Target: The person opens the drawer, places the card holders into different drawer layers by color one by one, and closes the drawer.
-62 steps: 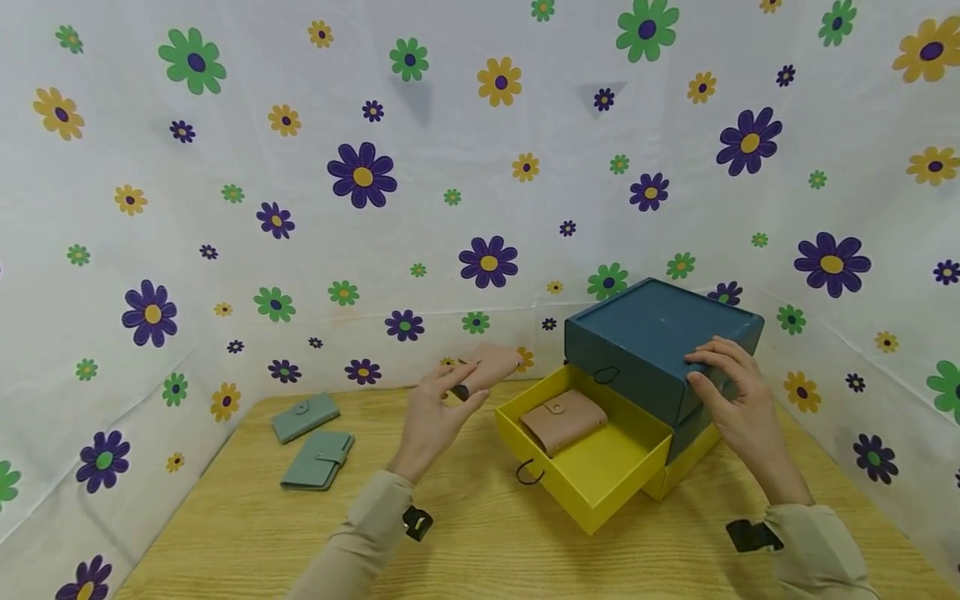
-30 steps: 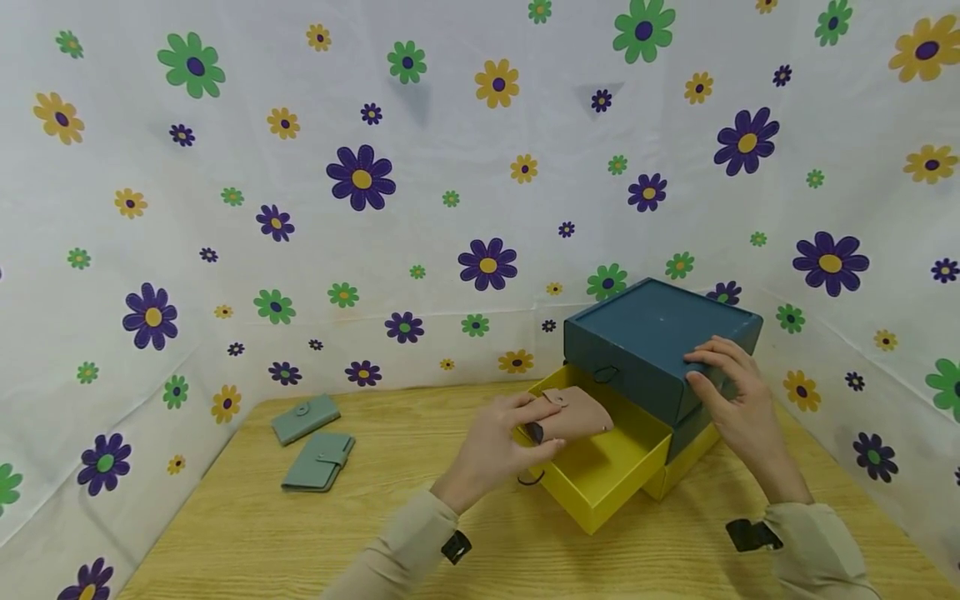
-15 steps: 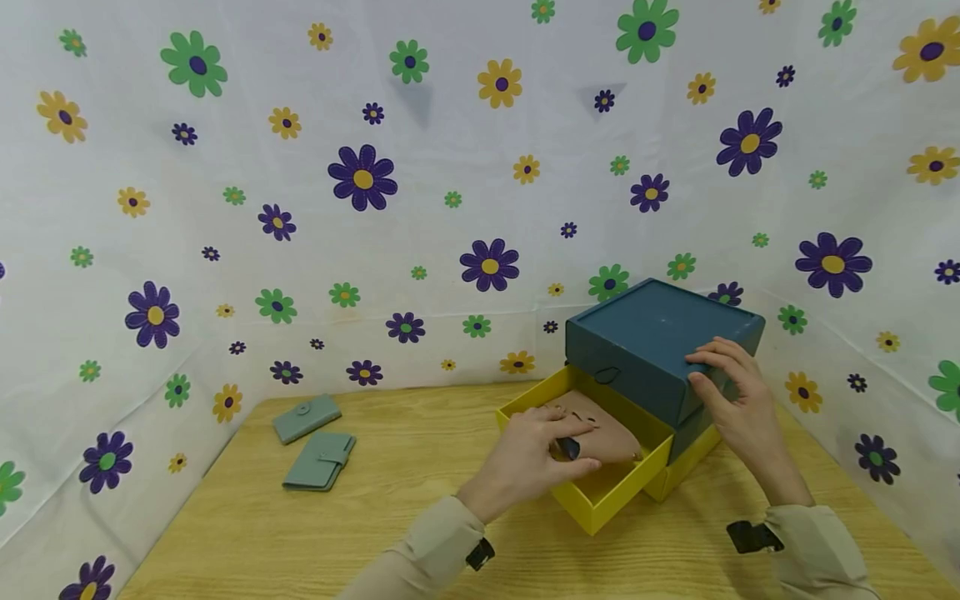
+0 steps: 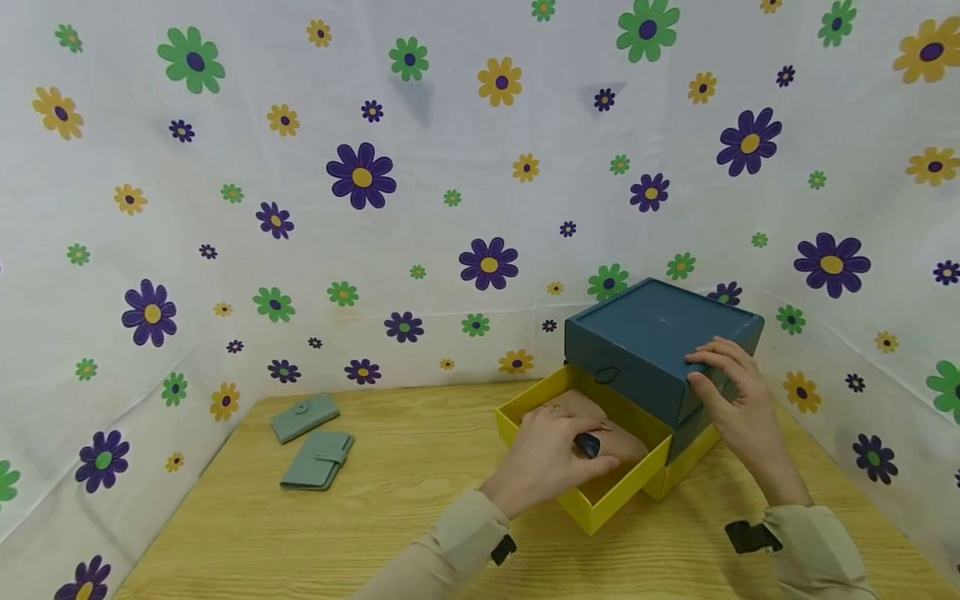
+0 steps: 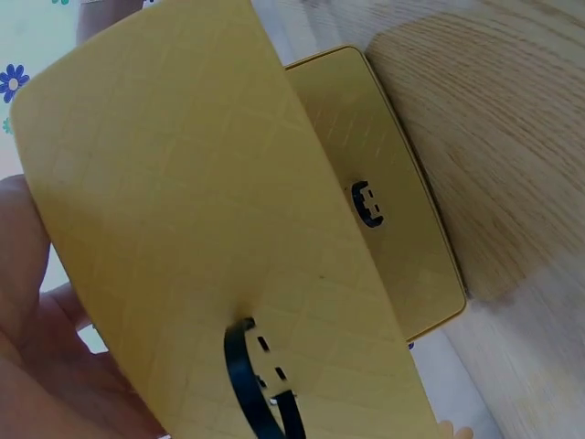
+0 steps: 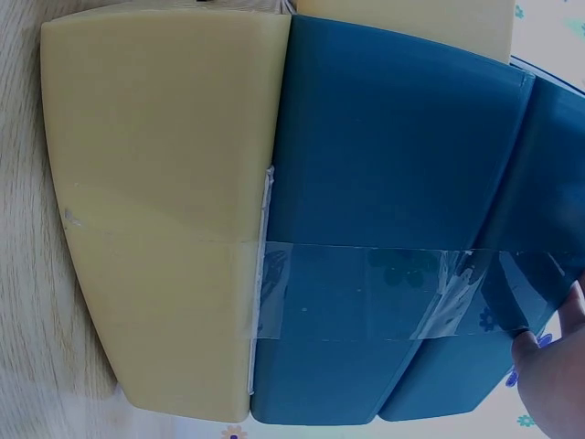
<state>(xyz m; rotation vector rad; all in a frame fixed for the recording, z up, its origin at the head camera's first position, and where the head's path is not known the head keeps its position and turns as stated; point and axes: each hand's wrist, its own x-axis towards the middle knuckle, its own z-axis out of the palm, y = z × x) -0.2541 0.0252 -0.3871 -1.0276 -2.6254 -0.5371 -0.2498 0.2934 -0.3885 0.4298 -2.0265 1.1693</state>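
Observation:
My left hand (image 4: pixel 551 454) is inside the pulled-out yellow drawer (image 4: pixel 626 500), holding a pink snap wallet (image 4: pixel 626 446) between fingers and thumb. The wallet's dark end shows in the gap by the thumb. A second pink wallet (image 4: pixel 581 404) lies behind it, partly covered by the hand. In the left wrist view the drawer front (image 5: pixel 183 183) with its black loop hides the wallets, and the hand shows past its edge. My right hand (image 4: pixel 738 400) rests on the side and top edge of the blue top box (image 4: pixel 660 321). The right wrist view shows a thumb (image 6: pixel 539 352) against its taped side.
Two green wallets (image 4: pixel 306 418) (image 4: pixel 318 461) lie on the left of the wooden table (image 4: pixel 360 542). The drawer stack has blue boxes above and a yellow one (image 6: pixel 164 219) at the bottom, with clear tape across. A flower-print cloth (image 4: pixel 420 250) surrounds the table.
My left hand has carried the pink wallet rightward from above the table and down into the yellow drawer, beside the other pink wallet. My right hand has stayed on the blue box.

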